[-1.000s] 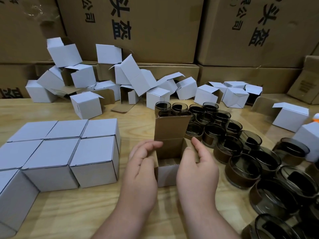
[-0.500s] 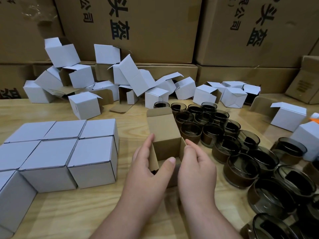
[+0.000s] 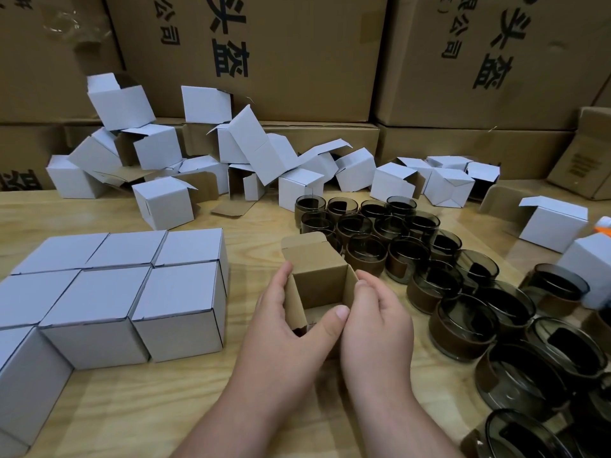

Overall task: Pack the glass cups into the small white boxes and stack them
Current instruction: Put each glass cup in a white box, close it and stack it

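Head view: a small open cardboard box with brown interior is gripped on the wooden table by the left hand and right hand, beside closed white boxes. Its contents cannot be told. Smoky glass cups are clustered rightward.

Both forearms reach in from the bottom edge, hands close together at centre. The left hand curls, thumb stretched across toward the right (its tip nearly meeting it). The right hand stands edge-on, fingers bent inward.
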